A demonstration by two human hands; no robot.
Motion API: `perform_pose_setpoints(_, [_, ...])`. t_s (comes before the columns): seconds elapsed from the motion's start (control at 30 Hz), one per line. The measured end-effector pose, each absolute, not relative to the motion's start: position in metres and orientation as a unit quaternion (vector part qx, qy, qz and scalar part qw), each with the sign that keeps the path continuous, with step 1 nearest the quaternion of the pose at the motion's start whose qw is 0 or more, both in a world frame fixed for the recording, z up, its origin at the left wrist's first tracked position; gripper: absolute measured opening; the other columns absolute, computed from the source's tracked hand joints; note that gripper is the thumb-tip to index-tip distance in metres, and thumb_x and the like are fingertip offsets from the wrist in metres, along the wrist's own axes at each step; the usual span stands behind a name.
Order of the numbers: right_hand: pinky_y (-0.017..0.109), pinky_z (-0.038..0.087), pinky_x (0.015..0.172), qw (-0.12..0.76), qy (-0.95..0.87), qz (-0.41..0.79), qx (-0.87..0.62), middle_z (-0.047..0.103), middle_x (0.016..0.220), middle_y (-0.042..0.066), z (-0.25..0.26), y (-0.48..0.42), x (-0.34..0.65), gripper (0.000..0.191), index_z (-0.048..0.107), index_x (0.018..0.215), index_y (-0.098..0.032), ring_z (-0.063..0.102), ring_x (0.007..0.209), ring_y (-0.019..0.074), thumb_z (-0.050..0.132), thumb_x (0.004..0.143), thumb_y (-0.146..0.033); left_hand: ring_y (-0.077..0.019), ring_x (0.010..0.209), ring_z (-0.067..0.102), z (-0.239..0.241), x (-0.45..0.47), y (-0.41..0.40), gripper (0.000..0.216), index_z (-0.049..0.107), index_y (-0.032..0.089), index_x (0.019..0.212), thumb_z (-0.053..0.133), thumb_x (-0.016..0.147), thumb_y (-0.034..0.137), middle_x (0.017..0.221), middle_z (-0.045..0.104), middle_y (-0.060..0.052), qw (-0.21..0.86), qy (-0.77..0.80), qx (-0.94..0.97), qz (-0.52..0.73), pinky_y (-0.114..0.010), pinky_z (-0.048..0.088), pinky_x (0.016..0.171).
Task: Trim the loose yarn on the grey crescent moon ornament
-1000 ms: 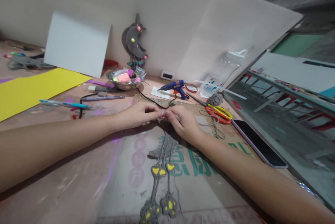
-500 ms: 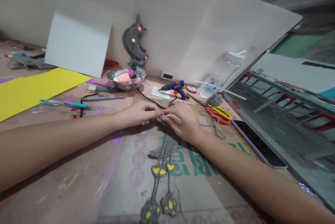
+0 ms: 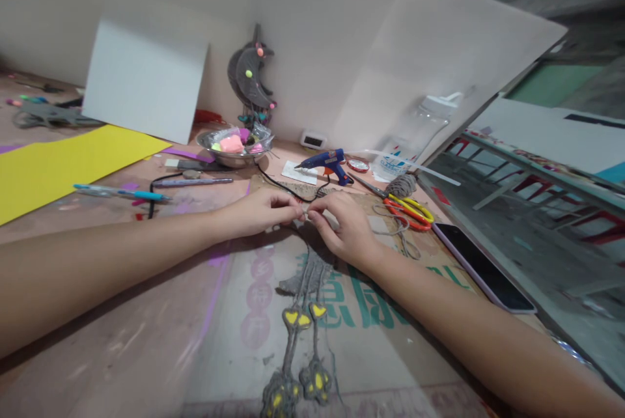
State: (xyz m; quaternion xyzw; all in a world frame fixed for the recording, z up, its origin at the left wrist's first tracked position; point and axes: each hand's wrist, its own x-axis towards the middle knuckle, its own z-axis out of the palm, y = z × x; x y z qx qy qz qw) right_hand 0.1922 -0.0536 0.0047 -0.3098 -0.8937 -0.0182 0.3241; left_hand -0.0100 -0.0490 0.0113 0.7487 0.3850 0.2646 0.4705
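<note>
My left hand [image 3: 266,213] is closed in a pinch, thumb against fingertips, over the upper part of the cardboard [image 3: 219,353]. Facing it, my right hand [image 3: 346,228] also pinches with its thumb and forefinger. A thin grey yarn [image 3: 308,245] runs up to the fingertips, and a short bit of it shows between the two hands. Just below lies a grey yarn-covered ornament [image 3: 297,282] with hanging strings. Yellow-centred hearts [image 3: 297,319] and grey flowers with yellow spots [image 3: 317,382] are on those strings. The fingers partly hide the yarn's end.
A blue glue gun [image 3: 325,161] rests beyond my hands. Scissors [image 3: 410,209], a ball of grey yarn [image 3: 401,186] and a phone [image 3: 483,267] lie at the right. A metal bowl [image 3: 234,159], pens [image 3: 122,193] and yellow sheet [image 3: 73,167] are at the left.
My right hand has shifted slightly to the right, so the gap between the fingertips is a little wider. My left hand and the ornament are nearly still.
</note>
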Motion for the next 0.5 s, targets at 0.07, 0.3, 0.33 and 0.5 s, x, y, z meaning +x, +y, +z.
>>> perform_pose_setpoints(0.07, [0.034, 0.042, 0.074, 0.329, -0.891, -0.017, -0.313, 0.064, 0.084, 0.006, 0.0054, -0.0538, 0.1921, 0.011, 0.057, 0.087, -0.020, 0.056, 0.078, 0.0187, 0.047, 0.088, -0.024, -0.0083, 0.052, 0.043, 0.0113, -0.0102, -0.0490, 0.030, 0.063, 0.014, 0.082, 0.050, 0.081, 0.041, 0.066, 0.052, 0.002, 0.471, 0.386, 0.748, 0.265, -0.017, 0.033, 0.043])
perform_pose_setpoints(0.3, [0.032, 0.043, 0.073, 0.339, -0.883, -0.008, -0.325, 0.064, 0.083, 0.005, 0.0070, -0.0546, 0.1925, 0.014, 0.057, 0.096, -0.019, 0.058, 0.078, 0.0183, 0.047, 0.089, -0.026, -0.0080, 0.051, 0.042, 0.0110, -0.0104, -0.0496, 0.027, 0.062, 0.014, 0.080, 0.050, 0.081, 0.039, 0.065, 0.052, 0.002, 0.480, 0.382, 0.744, 0.266, -0.017, 0.033, 0.043])
perform_pose_setpoints(0.33, [0.032, 0.043, 0.074, 0.344, -0.880, -0.002, -0.326, 0.065, 0.085, 0.005, 0.0070, -0.0548, 0.1929, 0.017, 0.057, 0.101, -0.018, 0.058, 0.079, 0.0182, 0.046, 0.089, -0.026, -0.0078, 0.051, 0.042, 0.0111, -0.0105, -0.0498, 0.027, 0.062, 0.014, 0.080, 0.050, 0.081, 0.039, 0.064, 0.051, 0.003, 0.478, 0.384, 0.744, 0.266, -0.017, 0.032, 0.043])
perform_pose_setpoints(0.5, [0.035, 0.042, 0.078, 0.334, -0.893, 0.006, -0.302, 0.065, 0.084, 0.004, 0.0070, -0.0548, 0.1942, 0.029, 0.053, 0.114, -0.019, 0.058, 0.082, 0.0193, 0.051, 0.088, -0.031, -0.0076, 0.052, 0.042, 0.0108, -0.0107, -0.0495, 0.024, 0.061, 0.014, 0.077, 0.049, 0.081, 0.034, 0.063, 0.049, 0.003, 0.471, 0.376, 0.750, 0.274, -0.016, 0.032, 0.045])
